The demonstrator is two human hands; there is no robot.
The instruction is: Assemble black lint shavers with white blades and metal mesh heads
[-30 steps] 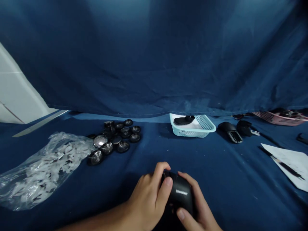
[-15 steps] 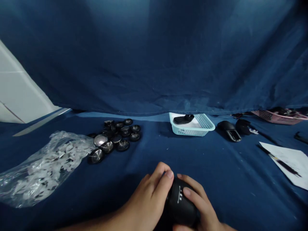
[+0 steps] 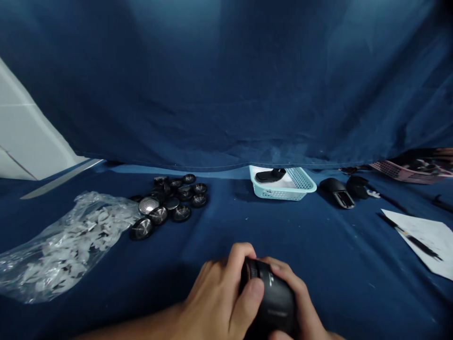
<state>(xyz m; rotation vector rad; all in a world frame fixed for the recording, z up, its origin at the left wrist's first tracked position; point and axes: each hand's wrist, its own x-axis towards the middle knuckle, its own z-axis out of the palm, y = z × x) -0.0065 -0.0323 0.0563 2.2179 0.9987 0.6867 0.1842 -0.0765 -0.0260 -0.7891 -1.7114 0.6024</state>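
Observation:
A black rounded device (image 3: pixel 278 302) with small white printed marks is held between both hands near the bottom edge. It looks like a fabric shaver, though much of it is covered. My left hand (image 3: pixel 221 293) grips its left end, thumb and forefinger bent around a ringed rim. Around the right side of the same device curl the fingers of my right hand (image 3: pixel 300 302), its thumb low at the frame edge. Left of the hands, several round black-rimmed caps with metal mesh (image 3: pixel 159 216) lie heaped on the blue cloth (image 3: pixel 226 217).
Beside the caps lies a clear plastic bag (image 3: pixel 71 245) of white pieces. A light-blue basket (image 3: pixel 283 192) holds a black part. Black housings (image 3: pixel 336 191) lie right of it, near white paper (image 3: pixel 428 241) and a pink basket (image 3: pixel 406 172). A blue curtain (image 3: pixel 226 85) hangs behind.
The black device has turned in my hands, so its white marks are less visible and its ringed rim shows. My left thumb has moved down and right. A blurred brownish shape appears above the pink basket.

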